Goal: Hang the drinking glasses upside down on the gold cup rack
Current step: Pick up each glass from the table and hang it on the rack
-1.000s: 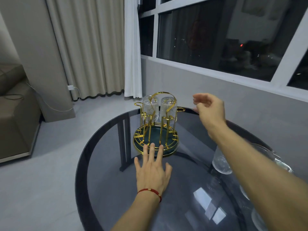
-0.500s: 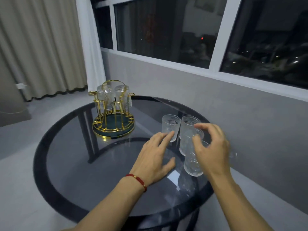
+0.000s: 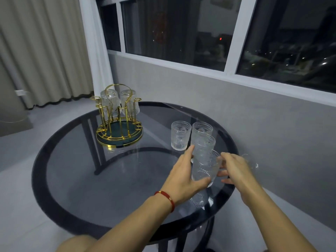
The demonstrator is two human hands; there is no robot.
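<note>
On the round glass table, both hands' fingers wrap the nearest upright glass.

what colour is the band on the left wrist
Red, with a small gold bead; the wrist band shows clearly in the head view, just behind the left hand.

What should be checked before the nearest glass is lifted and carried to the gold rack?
1. Left hand on the nearest glass: ok, fingers wrap its near side.
2. Right hand on the same glass: ok, fingertips touch its far side.
3. Grip fully closed: cannot tell, blurred.
4. Neighbouring glasses clear of the lift: not ok, one stands right against it.
5. Free pegs on the gold rack: ok, front pegs bare; two glasses hang at the back.
6. Glass inverted for hanging: not ok, mouth up.
</note>
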